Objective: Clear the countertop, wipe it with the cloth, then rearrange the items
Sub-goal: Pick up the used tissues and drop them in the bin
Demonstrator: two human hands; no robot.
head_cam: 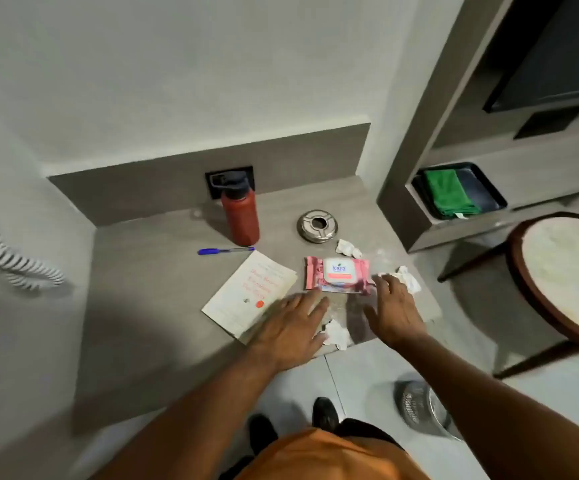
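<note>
both hands hovered over the bench (149,271), left hand (291,327) and right hand (393,308) spread wide, empty, near the wipes pack (338,274) and crumpled tissue (336,334).

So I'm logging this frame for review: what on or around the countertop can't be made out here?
All in the head view:
- Wall socket: mostly hidden behind the red bottle.
- Card: red handwriting too blurred to read; its near corner is covered by the left hand.
- Wipes pack: small print illegible.
- Object on the floor: motion-blurred, partly behind the right forearm.
- Round table: cut off by the right edge.
</note>
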